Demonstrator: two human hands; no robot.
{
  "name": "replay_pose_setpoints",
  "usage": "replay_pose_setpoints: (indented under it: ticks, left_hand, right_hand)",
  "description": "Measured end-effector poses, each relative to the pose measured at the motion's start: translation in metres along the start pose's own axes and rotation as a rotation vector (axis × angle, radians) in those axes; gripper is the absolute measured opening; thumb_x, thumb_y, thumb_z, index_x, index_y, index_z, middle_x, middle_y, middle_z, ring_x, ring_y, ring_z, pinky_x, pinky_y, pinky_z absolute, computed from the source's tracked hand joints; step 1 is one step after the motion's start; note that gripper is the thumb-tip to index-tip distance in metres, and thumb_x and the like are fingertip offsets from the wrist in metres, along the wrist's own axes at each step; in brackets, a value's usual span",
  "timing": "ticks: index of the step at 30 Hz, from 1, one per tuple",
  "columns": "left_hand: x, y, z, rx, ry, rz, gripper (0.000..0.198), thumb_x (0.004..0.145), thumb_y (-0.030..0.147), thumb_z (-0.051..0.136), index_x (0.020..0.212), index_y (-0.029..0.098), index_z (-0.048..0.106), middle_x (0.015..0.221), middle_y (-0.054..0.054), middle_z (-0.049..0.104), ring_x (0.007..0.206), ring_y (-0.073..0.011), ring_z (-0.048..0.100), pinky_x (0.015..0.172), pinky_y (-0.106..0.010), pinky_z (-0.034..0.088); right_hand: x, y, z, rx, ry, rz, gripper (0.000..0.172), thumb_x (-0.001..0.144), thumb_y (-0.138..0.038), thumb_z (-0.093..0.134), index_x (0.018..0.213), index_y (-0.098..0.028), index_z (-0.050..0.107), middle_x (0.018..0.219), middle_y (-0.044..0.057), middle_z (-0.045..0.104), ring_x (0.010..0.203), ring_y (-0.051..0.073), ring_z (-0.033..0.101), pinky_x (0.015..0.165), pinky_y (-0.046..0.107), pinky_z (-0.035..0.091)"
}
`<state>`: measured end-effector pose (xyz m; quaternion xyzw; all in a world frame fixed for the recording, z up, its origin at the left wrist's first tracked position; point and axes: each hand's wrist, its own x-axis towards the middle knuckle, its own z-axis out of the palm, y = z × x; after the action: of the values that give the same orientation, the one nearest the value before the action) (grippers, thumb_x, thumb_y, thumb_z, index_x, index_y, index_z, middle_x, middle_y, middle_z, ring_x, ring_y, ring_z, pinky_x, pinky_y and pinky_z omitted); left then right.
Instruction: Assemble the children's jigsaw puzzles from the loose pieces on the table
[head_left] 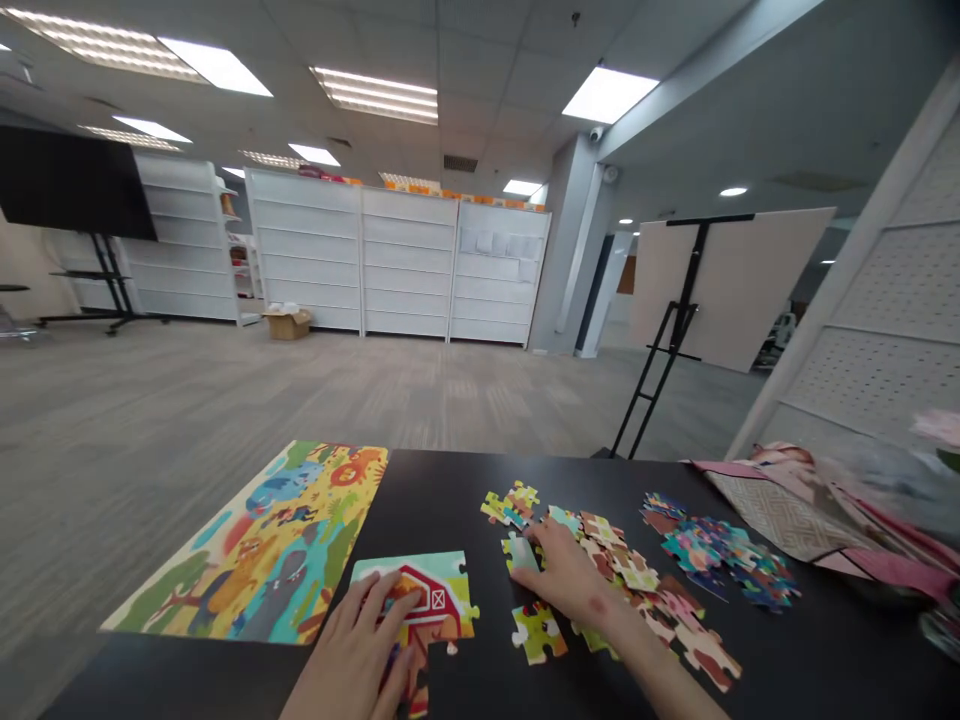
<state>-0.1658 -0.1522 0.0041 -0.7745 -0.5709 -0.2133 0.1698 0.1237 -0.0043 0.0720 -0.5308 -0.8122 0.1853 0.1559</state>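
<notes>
My left hand [367, 640] lies on a partly joined jigsaw puzzle [442, 575] with a red barn, its fingers stretched out and apart. To the right, my right hand [559, 570] has thumb and forefinger closed on a pale green and yellow puzzle piece [519, 552] at the table surface. Close below that hand lies a loose yellow-green puzzle piece [538, 632]. Beyond it sit a few more yellow and teal pieces [510, 505]. A spread of brown, cream and pink pieces [694, 630] lies to the right, partly hidden by my right hand and forearm.
A finished-looking animal picture sheet [300, 540] lies at the left of the black table [420, 480]. Blue and purple puzzle pieces [712, 550] form another pile at the right. Pink and patterned fabric [780, 510] sits along the right edge. Behind stand an easel [675, 330] and white shelving [405, 265].
</notes>
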Motion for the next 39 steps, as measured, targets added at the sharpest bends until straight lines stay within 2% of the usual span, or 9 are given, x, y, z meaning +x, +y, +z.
replay_pose_setpoints:
  ticks: [3, 5, 9, 15, 19, 26, 30, 35, 39]
  left_hand:
    - [0.001, 0.003, -0.005, -0.022, -0.046, -0.043, 0.039, 0.096, 0.035, 0.059, 0.135, 0.035, 0.060, 0.140, -0.001, 0.063, 0.125, -0.0291, 0.059, 0.099, -0.043, 0.054]
    - [0.002, 0.005, -0.009, -0.048, -0.075, -0.066, 0.040, 0.095, 0.034, 0.058, 0.136, 0.035, 0.059, 0.141, -0.001, 0.062, 0.126, -0.0294, 0.058, 0.101, -0.044, 0.053]
    - [0.004, 0.007, -0.014, -0.089, -0.099, -0.089, 0.043, 0.095, 0.032, 0.058, 0.137, 0.035, 0.058, 0.143, -0.001, 0.060, 0.129, -0.0298, 0.055, 0.104, -0.045, 0.051]
    - [0.006, 0.008, -0.015, -0.125, -0.150, -0.106, 0.043, 0.095, 0.032, 0.058, 0.139, 0.035, 0.058, 0.144, -0.003, 0.059, 0.130, -0.0323, 0.054, 0.105, -0.049, 0.051]
    - [0.007, 0.009, -0.016, -0.136, -0.172, -0.116, 0.043, 0.096, 0.031, 0.057, 0.139, 0.035, 0.057, 0.145, -0.003, 0.058, 0.132, -0.0324, 0.053, 0.105, -0.050, 0.050]
    - [0.003, 0.007, -0.011, -0.081, -0.102, -0.076, 0.042, 0.096, 0.034, 0.059, 0.138, 0.035, 0.058, 0.144, -0.003, 0.059, 0.130, -0.0316, 0.054, 0.104, -0.046, 0.050]
    - [0.001, 0.002, -0.002, -0.018, -0.059, -0.023, 0.044, 0.093, 0.035, 0.062, 0.137, 0.035, 0.059, 0.141, -0.003, 0.062, 0.126, -0.0309, 0.058, 0.100, -0.043, 0.053]
    - [0.001, -0.005, 0.007, 0.011, -0.045, 0.001, 0.043, 0.091, 0.038, 0.065, 0.134, 0.036, 0.063, 0.137, -0.003, 0.066, 0.121, -0.0328, 0.063, 0.095, -0.044, 0.057]
    - [-0.004, -0.014, 0.022, -0.004, -0.052, 0.002, 0.049, 0.088, 0.036, 0.069, 0.136, 0.039, 0.061, 0.138, -0.001, 0.065, 0.122, -0.0324, 0.063, 0.095, -0.042, 0.057]
  right_hand:
    - [-0.003, -0.004, 0.001, 0.054, -0.048, -0.061, 0.048, 0.077, -0.026, 0.061, 0.125, -0.022, 0.061, 0.101, 0.005, 0.069, 0.095, 0.025, 0.064, 0.085, 0.034, 0.048]
    - [-0.005, -0.010, 0.001, 0.138, -0.100, -0.129, 0.046, 0.083, -0.022, 0.051, 0.127, -0.025, 0.062, 0.102, 0.002, 0.072, 0.090, 0.021, 0.066, 0.082, 0.032, 0.049]
    - [-0.003, -0.025, 0.006, 0.287, -0.177, -0.221, 0.043, 0.085, -0.023, 0.049, 0.121, -0.027, 0.072, 0.125, 0.003, 0.073, 0.106, 0.024, 0.067, 0.091, 0.034, 0.050]
    - [0.014, -0.038, 0.024, 0.201, -0.110, -0.200, 0.039, 0.084, -0.022, 0.052, 0.112, -0.021, 0.078, 0.114, 0.008, 0.076, 0.108, 0.027, 0.068, 0.100, 0.039, 0.047]
    - [0.017, -0.037, 0.033, 0.147, -0.059, -0.201, 0.033, 0.085, -0.027, 0.058, 0.109, -0.020, 0.080, 0.110, 0.011, 0.072, 0.114, 0.029, 0.063, 0.106, 0.040, 0.043]
    - [0.015, -0.037, 0.040, 0.105, -0.053, -0.225, 0.026, 0.087, -0.033, 0.064, 0.104, -0.025, 0.082, 0.104, 0.009, 0.068, 0.104, 0.025, 0.064, 0.096, 0.035, 0.048]
    - [0.025, -0.030, 0.032, 0.085, -0.048, -0.247, 0.023, 0.086, -0.032, 0.067, 0.104, -0.028, 0.082, 0.107, 0.005, 0.071, 0.104, 0.023, 0.065, 0.095, 0.032, 0.048]
    - [0.062, -0.006, 0.006, -0.006, 0.070, -0.160, 0.038, 0.097, -0.018, 0.043, 0.121, -0.017, 0.072, 0.124, 0.012, 0.068, 0.119, 0.025, 0.059, 0.108, 0.039, 0.039]
    - [0.083, -0.004, 0.004, -0.099, 0.007, -0.119, 0.030, 0.091, -0.029, 0.067, 0.118, -0.017, 0.070, 0.128, 0.011, 0.066, 0.124, 0.030, 0.056, 0.108, 0.048, 0.041]
